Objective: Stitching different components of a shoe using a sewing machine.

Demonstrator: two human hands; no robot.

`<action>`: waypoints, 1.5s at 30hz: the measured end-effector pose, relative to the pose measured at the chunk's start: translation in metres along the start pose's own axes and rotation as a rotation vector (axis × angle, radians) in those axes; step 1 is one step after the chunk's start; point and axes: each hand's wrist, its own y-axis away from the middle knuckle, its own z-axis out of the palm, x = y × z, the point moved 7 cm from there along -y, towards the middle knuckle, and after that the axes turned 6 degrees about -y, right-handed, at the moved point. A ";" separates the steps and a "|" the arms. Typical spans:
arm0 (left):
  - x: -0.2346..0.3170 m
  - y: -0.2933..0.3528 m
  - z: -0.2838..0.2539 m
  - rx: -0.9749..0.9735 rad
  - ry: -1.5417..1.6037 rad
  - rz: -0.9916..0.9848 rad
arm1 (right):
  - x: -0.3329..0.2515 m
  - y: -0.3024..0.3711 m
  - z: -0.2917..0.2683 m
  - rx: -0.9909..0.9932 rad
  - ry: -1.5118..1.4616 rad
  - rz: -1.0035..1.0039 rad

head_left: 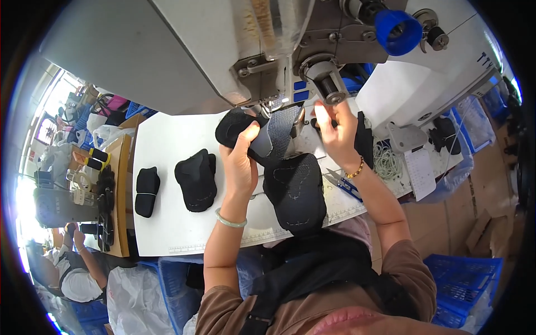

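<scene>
My left hand (pixel 241 164) grips a black padded fabric piece (pixel 231 127) by its edge, thumb on top, just below the sewing machine head (pixel 329 33). A grey and black textured strip (pixel 282 131) runs from it up beneath the needle area. Joined below, a black panel with light stitch lines (pixel 295 192) hangs over the table's front edge. My right hand (pixel 339 137) is raised right of the needle area, under a metal roller (pixel 329 84). Its fingers are curled together; what they hold, if anything, is hidden.
Stacked black pieces (pixel 196 180) and a banded black bundle (pixel 147 192) lie on the white table (pixel 167 134). Blue-handled snips (pixel 345 185) rest by my right wrist, near tangled pale cord (pixel 388 163). Blue crates (pixel 463 285) stand at right. At far left, another person (pixel 84 273) works.
</scene>
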 end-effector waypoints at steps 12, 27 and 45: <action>0.007 0.030 0.015 0.232 -0.179 0.331 | -0.030 0.032 0.045 -0.382 -0.222 0.355; 0.050 0.050 0.015 -0.086 -1.435 1.231 | -0.023 0.034 0.045 -0.379 -0.381 0.640; 0.054 0.043 0.030 -0.097 -1.519 1.252 | -0.018 0.032 0.043 -0.374 -0.348 0.642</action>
